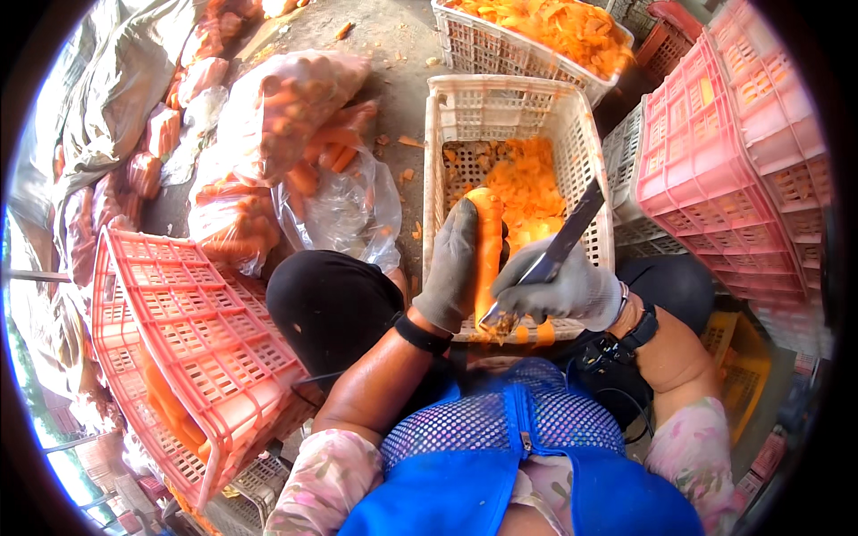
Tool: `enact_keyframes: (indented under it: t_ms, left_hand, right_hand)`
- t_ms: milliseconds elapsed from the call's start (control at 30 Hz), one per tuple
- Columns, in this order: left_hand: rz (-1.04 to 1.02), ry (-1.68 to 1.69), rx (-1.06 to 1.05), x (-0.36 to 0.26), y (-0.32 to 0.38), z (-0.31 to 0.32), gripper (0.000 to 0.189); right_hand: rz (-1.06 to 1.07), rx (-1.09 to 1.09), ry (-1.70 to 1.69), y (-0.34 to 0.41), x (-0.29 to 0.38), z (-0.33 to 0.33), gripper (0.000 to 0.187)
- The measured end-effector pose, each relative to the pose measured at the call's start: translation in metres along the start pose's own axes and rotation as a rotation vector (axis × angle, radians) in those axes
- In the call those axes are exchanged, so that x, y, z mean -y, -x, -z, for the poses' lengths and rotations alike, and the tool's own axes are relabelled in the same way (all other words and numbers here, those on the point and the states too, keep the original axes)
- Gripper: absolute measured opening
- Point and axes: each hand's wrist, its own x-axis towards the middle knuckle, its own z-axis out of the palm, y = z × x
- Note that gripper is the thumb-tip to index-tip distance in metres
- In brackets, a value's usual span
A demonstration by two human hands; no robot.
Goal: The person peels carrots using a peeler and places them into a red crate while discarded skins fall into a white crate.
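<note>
My left hand (450, 271), in a grey glove with a darkened thumb, grips a large orange carrot (488, 251) that points away from me. In my gloved right hand (573, 285) is a long metal peeler (570, 224). Its dark, broad end sticks up to the far right; its lower end meets the carrot's near end, where scraps cling. Both hands are over the near part of a dirty white plastic crate (499, 100) between my knees. Orange peelings (526, 184) lie heaped inside it, mostly to the right. My fingers partly hide the carrot.
Beyond stands another white crate (496, 50) full of peelings. Pink crates (704, 147) are stacked at right. A tilted pink crate (181, 301) at left holds carrots. Bags of carrots (288, 114) and an open clear bag (348, 208) lie on the littered floor (395, 33).
</note>
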Motion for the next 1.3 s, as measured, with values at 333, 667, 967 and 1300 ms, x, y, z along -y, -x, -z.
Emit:
enact_keyframes:
  t_ms: [333, 667, 967, 1300]
  left_hand:
    - [0.286, 0.210, 0.213, -0.013, 0.022, -0.010, 0.065]
    - [0.284, 0.400, -0.005, 0.002, 0.006, -0.005, 0.064]
    - [0.356, 0.396, 0.357, 0.006, 0.015, -0.007, 0.070]
    - [0.263, 0.370, 0.167, 0.002, 0.017, 0.002, 0.069]
  right_hand:
    - [0.825, -0.595, 0.538, -0.053, 0.011, 0.125, 0.013]
    - [0.317, 0.042, 0.219, -0.004, -0.014, 0.004, 0.022]
    - [0.569, -0.683, 0.275, -0.049, 0.010, 0.118, 0.017]
    - [0.381, -0.528, 0.150, -0.014, 0.007, 0.062, 0.018]
